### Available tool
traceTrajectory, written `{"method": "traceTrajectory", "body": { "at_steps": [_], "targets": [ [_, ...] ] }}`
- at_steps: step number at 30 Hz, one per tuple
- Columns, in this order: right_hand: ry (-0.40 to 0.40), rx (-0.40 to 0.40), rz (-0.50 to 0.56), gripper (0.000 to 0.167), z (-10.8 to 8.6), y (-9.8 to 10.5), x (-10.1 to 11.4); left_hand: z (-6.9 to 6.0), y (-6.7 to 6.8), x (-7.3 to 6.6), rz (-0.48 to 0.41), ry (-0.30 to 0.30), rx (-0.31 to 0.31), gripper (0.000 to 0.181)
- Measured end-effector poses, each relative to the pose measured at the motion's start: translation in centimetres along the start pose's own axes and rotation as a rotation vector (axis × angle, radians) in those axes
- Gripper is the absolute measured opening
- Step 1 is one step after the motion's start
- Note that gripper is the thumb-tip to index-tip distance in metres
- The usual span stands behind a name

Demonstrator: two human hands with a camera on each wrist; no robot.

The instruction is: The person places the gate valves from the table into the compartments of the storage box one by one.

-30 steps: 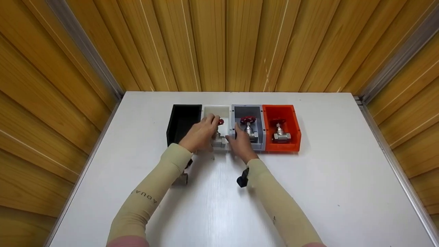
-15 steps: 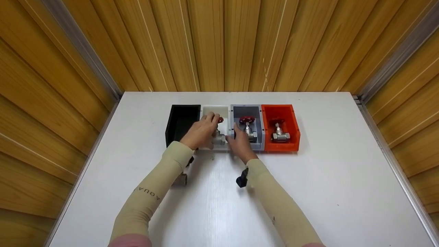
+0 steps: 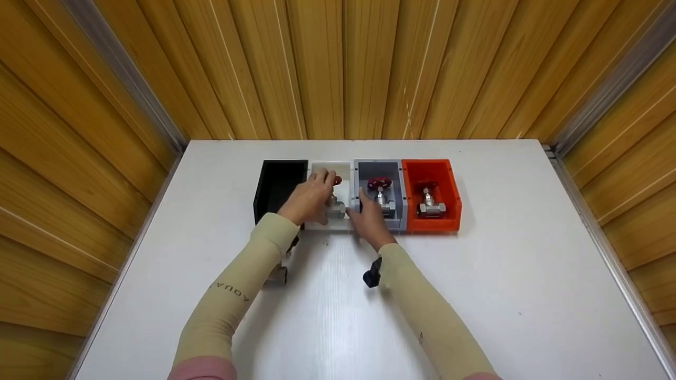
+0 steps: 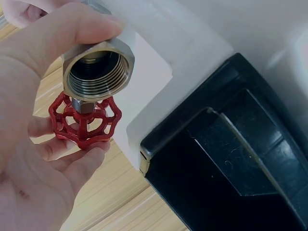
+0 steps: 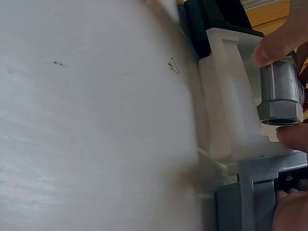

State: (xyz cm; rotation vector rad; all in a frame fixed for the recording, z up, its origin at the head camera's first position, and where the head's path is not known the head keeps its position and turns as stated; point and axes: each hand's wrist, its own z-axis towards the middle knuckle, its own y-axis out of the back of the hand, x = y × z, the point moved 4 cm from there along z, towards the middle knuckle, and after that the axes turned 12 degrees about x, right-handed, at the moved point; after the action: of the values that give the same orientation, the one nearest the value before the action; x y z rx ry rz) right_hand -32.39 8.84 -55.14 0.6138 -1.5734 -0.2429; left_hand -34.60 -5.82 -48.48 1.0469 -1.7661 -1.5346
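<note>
In the head view, my left hand (image 3: 310, 200) holds a metal valve (image 3: 336, 209) at the white bin (image 3: 330, 225). The left wrist view shows its thumb on the metal body and its fingers at the red handwheel (image 4: 83, 127); the threaded opening faces that camera. My right hand (image 3: 372, 220) straddles the wall between the white and grey bins, its thumb on the white side close to the valve's end, its other fingers inside the grey bin (image 5: 255, 204). Whether that thumb touches the valve, I cannot tell.
The black bin (image 3: 280, 182) stands at the row's left end. One valve (image 3: 381, 198) lies in the grey bin, another (image 3: 430, 206) in the orange bin (image 3: 434, 226) at the right. Another metal piece (image 3: 279, 275) is partly hidden by the left sleeve. Wood-patterned walls surround the table.
My left hand and the valve have shifted slightly toward the back of the white bin or upward. The right hand keeps its place at the wall.
</note>
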Motion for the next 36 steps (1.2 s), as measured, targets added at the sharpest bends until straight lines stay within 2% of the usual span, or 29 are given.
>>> {"method": "traceTrajectory", "body": {
  "at_steps": [20,26,36],
  "targets": [
    [-0.014,0.004,-0.007,0.076,0.0,0.0,-0.1,1.2,-0.3,0.9,0.001,0.01,-0.018,0.093],
    [-0.004,-0.005,-0.011,0.075,0.1,0.0,-0.1,1.5,-0.5,1.1,0.015,0.02,-0.01,0.088],
    [0.0,-0.013,-0.027,0.073,0.1,-0.1,-0.1,2.1,-0.8,1.0,-0.014,0.035,0.024,0.087]
  ]
}}
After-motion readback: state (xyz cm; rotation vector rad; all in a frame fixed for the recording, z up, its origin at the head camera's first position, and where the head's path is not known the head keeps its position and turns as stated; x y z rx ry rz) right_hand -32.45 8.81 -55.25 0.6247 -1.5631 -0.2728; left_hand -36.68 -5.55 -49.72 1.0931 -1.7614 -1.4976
